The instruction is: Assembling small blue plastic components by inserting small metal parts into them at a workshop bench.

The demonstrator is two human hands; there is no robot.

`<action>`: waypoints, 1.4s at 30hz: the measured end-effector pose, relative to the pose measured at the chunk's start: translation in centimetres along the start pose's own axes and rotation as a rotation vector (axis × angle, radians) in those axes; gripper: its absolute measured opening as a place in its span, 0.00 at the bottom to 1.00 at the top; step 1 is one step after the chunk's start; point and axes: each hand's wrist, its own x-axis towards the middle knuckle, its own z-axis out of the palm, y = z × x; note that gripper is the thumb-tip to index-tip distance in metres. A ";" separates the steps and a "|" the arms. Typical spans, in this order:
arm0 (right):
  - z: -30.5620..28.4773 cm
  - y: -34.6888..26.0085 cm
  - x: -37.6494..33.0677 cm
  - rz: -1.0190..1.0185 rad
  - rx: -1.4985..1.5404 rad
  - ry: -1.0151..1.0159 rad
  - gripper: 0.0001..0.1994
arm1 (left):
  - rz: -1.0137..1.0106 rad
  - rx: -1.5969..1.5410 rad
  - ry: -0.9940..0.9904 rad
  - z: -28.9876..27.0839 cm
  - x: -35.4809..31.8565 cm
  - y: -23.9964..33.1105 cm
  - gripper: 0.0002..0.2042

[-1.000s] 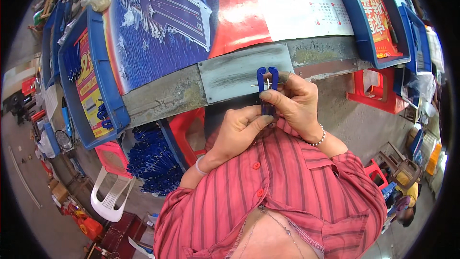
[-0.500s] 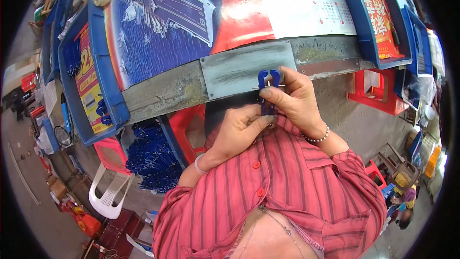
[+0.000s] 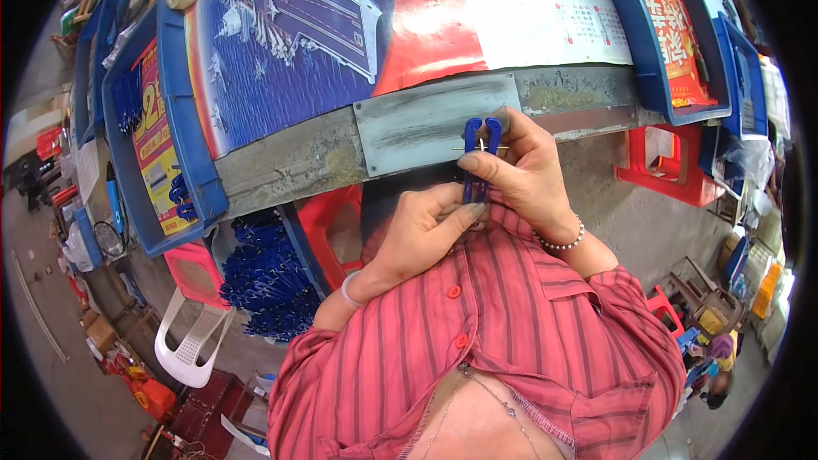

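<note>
Just in front of my chest I hold a small blue plier-like clamp [image 3: 472,172]. It points away from me, with two curved jaws standing apart at its far end and a thin metal pin running crosswise below them. My left hand [image 3: 433,215] is closed on its near end, thumb and fingers pinching the handles. Around the jaw end, my right hand [image 3: 530,169] pinches it with thumb and forefinger. A grey metal plate [image 3: 417,119] is fixed at the table edge right beyond the clamp.
Blue trays [image 3: 194,111] with blue parts stand on the table's left, and another blue tray [image 3: 641,43] on its right. A calendar poster [image 3: 298,60] covers the tabletop. Below left is a heap of blue pieces [image 3: 268,277]. Red stools [image 3: 673,172] stand under the table.
The clamp's jaw end has shifted slightly right and away from me, with the right fingertips moving a little along it. Both hands keep their grip.
</note>
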 end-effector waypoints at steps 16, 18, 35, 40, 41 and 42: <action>-2.0 0.1 0.7 0.175 -0.020 -0.125 0.07 | 0.003 0.039 -0.035 0.1 -0.1 0.3 0.07; -1.9 0.4 0.5 0.194 0.059 -0.124 0.07 | 0.014 0.072 -0.045 0.2 0.0 0.2 0.07; -0.5 0.4 0.0 0.109 0.017 -0.002 0.08 | 0.052 -0.007 0.006 0.3 0.1 0.3 0.09; -2.2 1.7 0.4 0.189 0.164 -0.108 0.07 | 0.045 0.012 -0.017 0.2 0.2 0.5 0.09; -2.1 1.3 0.4 0.196 0.119 -0.103 0.08 | 0.056 0.018 -0.024 0.2 0.2 0.4 0.09; -1.9 1.0 0.3 0.204 0.075 -0.098 0.08 | 0.055 0.017 -0.025 0.2 0.2 0.4 0.09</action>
